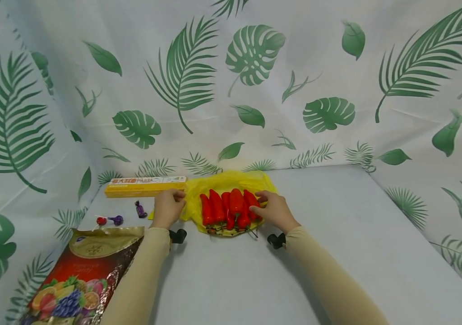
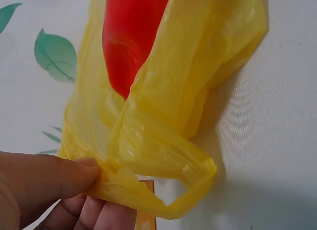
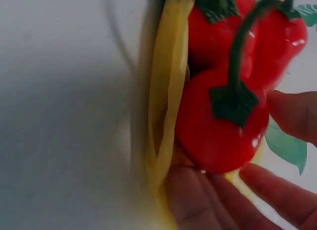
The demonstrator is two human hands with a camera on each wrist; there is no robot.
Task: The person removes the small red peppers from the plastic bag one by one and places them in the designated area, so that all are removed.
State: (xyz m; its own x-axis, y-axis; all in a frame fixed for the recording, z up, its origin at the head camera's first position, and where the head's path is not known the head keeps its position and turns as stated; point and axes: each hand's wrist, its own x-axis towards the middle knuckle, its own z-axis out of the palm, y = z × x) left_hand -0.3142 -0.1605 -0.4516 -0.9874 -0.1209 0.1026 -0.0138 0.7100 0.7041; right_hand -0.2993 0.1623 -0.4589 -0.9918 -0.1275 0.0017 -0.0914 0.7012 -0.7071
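Note:
A yellow plastic bag (image 1: 193, 194) lies spread at the table's middle, with several glossy red peppers (image 1: 217, 206) bunched in a row on it. My left hand (image 1: 168, 208) is at the bag's left side. In the left wrist view, its thumb and fingers pinch a fold of the thin yellow plastic (image 2: 153, 146), beside a red pepper's tip. On the other side, my right hand (image 1: 276, 211) grips the rightmost red pepper. Up close, this pepper (image 3: 213, 136) has a green stem, with the thumb on one side and fingers underneath.
Behind my left hand lies a yellow-and-white pasta box (image 1: 145, 187). A purple wrapped candy (image 1: 140, 209) and two lollipops (image 1: 115, 220), one red and one purple, lie at the left. Nearer me is a large red-and-gold candy bag (image 1: 80, 275). Leaf-print cloth (image 1: 255, 135) rises behind the table.

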